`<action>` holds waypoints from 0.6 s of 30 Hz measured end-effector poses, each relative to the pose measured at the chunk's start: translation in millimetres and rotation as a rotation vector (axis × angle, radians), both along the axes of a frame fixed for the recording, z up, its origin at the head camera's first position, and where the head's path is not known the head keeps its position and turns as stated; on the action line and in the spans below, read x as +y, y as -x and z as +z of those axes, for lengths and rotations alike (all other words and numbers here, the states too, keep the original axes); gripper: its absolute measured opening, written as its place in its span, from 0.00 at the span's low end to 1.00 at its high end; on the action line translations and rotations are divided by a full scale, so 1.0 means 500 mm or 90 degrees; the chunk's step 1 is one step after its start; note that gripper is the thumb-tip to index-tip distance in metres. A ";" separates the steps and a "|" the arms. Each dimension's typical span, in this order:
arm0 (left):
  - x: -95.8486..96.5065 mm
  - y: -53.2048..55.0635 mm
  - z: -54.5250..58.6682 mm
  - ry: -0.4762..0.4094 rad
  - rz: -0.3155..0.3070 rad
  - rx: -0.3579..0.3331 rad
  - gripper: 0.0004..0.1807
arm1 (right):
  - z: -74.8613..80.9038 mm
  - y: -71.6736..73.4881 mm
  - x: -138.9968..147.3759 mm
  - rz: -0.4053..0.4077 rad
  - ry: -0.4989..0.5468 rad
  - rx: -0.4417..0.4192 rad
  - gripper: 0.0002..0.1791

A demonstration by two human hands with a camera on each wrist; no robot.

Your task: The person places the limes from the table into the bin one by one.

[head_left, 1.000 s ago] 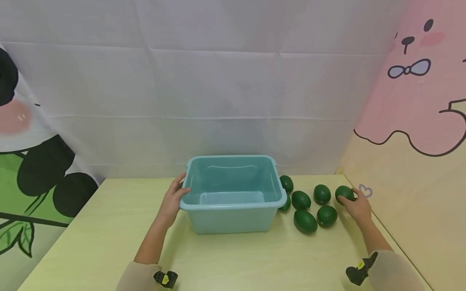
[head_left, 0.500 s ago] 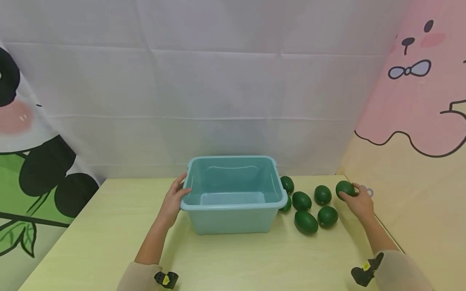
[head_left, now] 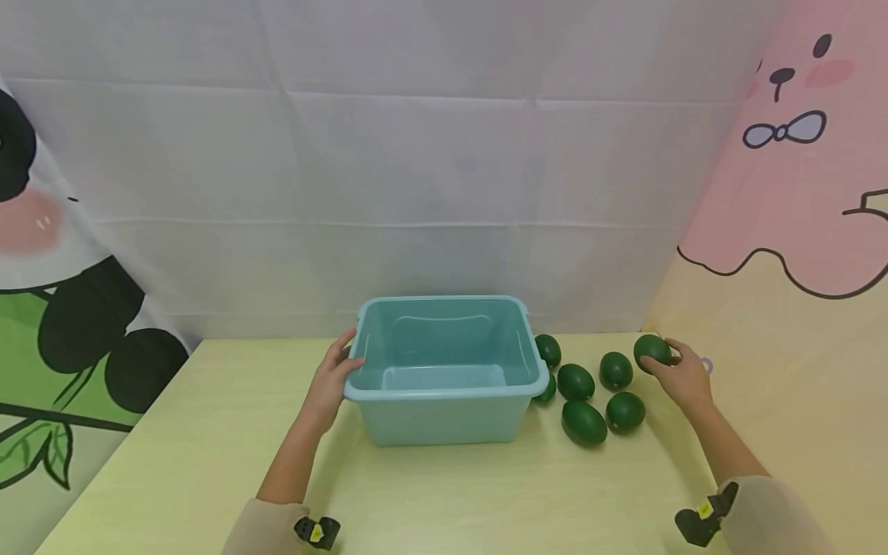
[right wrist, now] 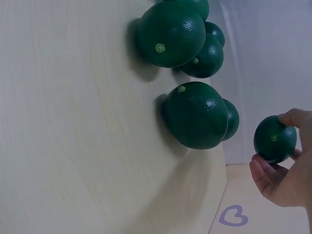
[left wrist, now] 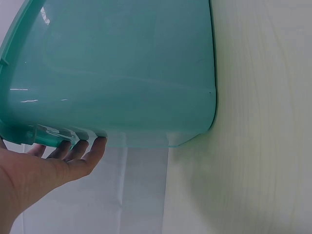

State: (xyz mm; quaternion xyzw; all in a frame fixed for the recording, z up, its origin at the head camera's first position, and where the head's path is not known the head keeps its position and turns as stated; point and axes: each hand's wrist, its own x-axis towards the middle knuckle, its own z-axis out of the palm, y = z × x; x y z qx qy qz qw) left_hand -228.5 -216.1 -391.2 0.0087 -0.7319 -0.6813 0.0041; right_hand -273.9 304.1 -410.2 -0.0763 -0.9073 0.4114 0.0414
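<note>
A light blue-green plastic bin (head_left: 440, 420) stands on the table, and nothing lies inside it. My left hand (head_left: 328, 385) grips its left side, thumb over the rim. In the left wrist view the fingertips (left wrist: 100, 144) lie against the outer wall (left wrist: 122, 63) below the rim. On the far right, my right hand (head_left: 688, 378) holds a dark green avocado (head_left: 652, 351) between thumb and fingers. The right wrist view shows this avocado (right wrist: 274, 140) raised off the table, its pale stem spot facing the camera.
Several more avocados, among them a large one (head_left: 584, 422) and a rounder one (head_left: 625, 412), lie right of the bin. The bin partly hides two. A white cloth (head_left: 430, 169) hangs behind the pale yellow table (head_left: 444, 501); a printed panel (head_left: 777, 370) borders it at right.
My right hand has lifted the avocado off the table, moving slightly right, then up and a little back left. My left hand and the bin have stayed in place.
</note>
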 end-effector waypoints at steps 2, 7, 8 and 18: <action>0.000 -0.001 0.001 0.001 0.000 -0.001 0.33 | 0.002 0.001 -0.003 0.002 0.000 0.005 0.45; 0.000 -0.004 0.005 0.002 -0.002 0.000 0.33 | 0.012 0.001 -0.016 0.003 0.002 0.000 0.45; 0.000 -0.005 0.005 0.002 -0.002 -0.001 0.33 | 0.016 0.000 -0.020 0.005 0.005 -0.004 0.45; 0.000 -0.002 0.001 0.008 0.003 0.006 0.33 | 0.037 -0.002 -0.055 0.022 0.018 0.001 0.45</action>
